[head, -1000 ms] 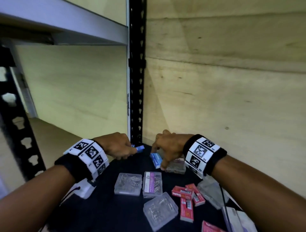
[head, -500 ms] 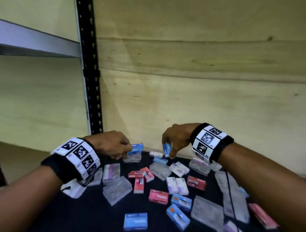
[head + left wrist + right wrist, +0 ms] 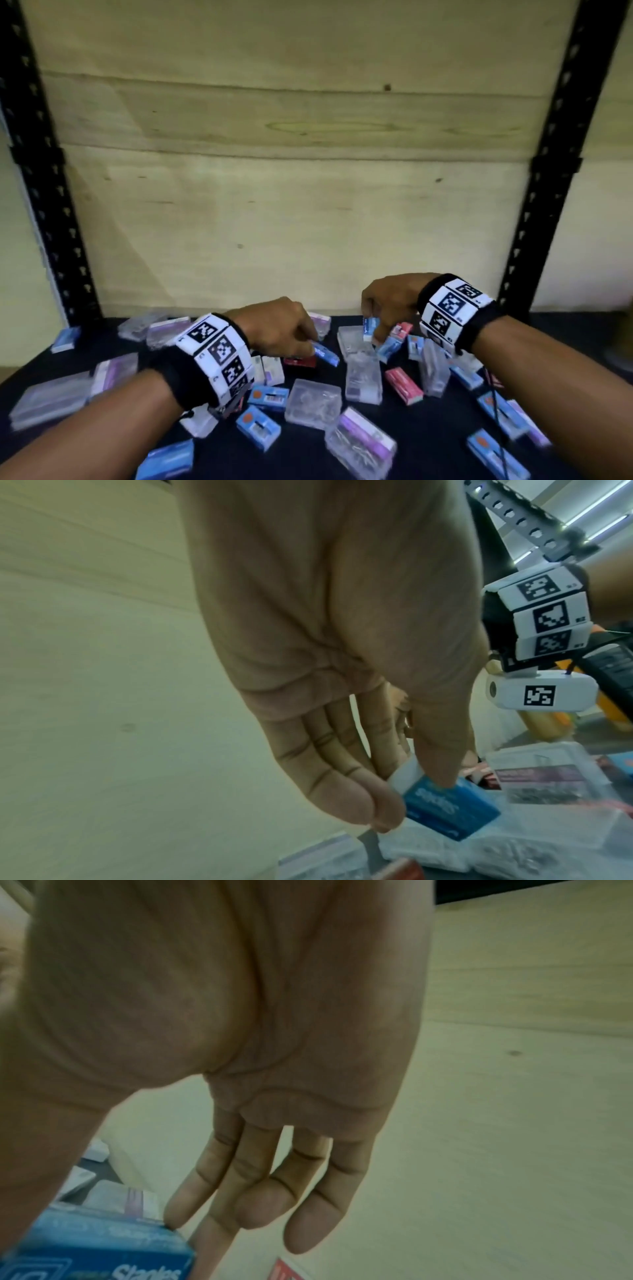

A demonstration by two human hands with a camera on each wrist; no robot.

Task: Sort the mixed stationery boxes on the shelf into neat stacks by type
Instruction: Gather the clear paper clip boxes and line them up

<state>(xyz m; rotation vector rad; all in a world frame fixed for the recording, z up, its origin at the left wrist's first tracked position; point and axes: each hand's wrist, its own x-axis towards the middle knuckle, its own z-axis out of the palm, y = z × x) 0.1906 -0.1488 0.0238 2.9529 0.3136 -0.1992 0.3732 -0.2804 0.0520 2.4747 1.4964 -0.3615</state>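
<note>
Blue staples box [image 3: 99, 1250], printed "Staples", pinched in right hand [image 3: 222, 1042]; left hand [image 3: 342, 642] pinches another blue box [image 3: 209, 807].

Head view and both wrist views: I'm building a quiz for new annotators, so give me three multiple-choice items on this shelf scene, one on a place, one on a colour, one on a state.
1. Where does the dark red box lie?
A. Just right of the left hand
B. On the top shelf
C. Against the right post

2. What colour is the box that the left hand holds?
A. Green
B. Blue
C. Yellow

3. What is the right hand doing?
A. Lying flat on the shelf
B. Hanging empty
C. Pinching a blue staples box

Key:
1 A: the dark red box lies on the shelf beside the left hand.
2 B: thumb and fingers pinch a blue box.
3 C: the right hand grips a blue staples box above the shelf.
</note>
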